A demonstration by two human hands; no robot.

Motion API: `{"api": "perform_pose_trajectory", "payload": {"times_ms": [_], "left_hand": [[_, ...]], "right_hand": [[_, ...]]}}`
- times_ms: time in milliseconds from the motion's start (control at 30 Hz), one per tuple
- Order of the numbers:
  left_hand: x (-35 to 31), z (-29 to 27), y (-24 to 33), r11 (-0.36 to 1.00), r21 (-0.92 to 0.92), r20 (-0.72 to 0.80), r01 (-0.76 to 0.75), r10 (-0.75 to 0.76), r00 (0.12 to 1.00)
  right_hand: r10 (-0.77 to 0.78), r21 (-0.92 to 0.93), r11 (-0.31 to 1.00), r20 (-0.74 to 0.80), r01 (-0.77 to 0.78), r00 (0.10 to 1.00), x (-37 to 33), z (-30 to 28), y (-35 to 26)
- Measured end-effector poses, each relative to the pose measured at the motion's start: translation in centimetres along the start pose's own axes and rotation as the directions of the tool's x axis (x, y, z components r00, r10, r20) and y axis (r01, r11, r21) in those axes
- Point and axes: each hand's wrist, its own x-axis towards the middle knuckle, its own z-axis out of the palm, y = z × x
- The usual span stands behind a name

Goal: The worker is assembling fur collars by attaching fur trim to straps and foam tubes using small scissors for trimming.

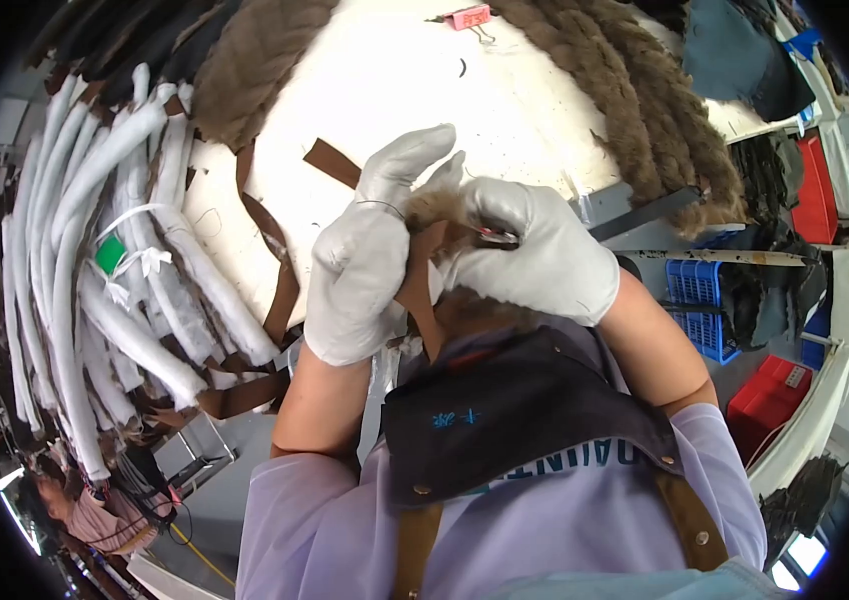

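Both my hands wear white gloves and meet in front of my chest over a strip of brown fur point(435, 207) backed with a brown fabric band point(423, 292). My left hand point(357, 265) is closed around the fur and band from the left, index finger raised. A thin dark thread crosses that glove near the fingers' base. From the right, my right hand point(545, 255) pinches the fur's edge. Something small with a red spot shows between its fingers, too hidden to name. Beyond my left hand, a loose brown fabric end point(330, 160) lies on the white table point(375, 75).
A pile of white padded tubes point(75, 250) lies at the left, brown strips beside it. Long brown fur pieces point(635, 110) lie at the far right, near a dark flat bar point(650, 212). A pink-labelled binder clip point(470, 17) sits at the back. Right: blue crate point(697, 300), red bins point(770, 398). Lower left: another person point(110, 515).
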Motion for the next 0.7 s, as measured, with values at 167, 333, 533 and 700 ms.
{"api": "perform_pose_trajectory", "payload": {"times_ms": [167,333,533,700], "left_hand": [[-0.7,-1.6,-1.3,0.773,0.556,0.163,-0.305,0.258,0.952],[-1.7,-0.7,-1.3,0.75,0.661,-0.093,0.022,0.052,0.994],[-0.4,1.7,-0.4,0.936,0.29,-0.287,0.202,-0.116,0.951],[-0.5,2.4,-0.5,0.952,0.224,-0.239,0.21,-0.155,0.959]], "right_hand": [[0.025,0.038,0.999,-0.302,-0.015,0.953,-0.6,0.9,0.2],[-0.106,-0.098,0.993,-0.405,0.073,0.908,-0.9,1.9,-0.7],[-0.183,-0.163,0.979,-0.429,0.124,0.885,-1.1,2.0,-0.1],[-0.074,-0.069,0.996,-0.391,0.052,0.917,-1.8,1.0,-1.0]]}}
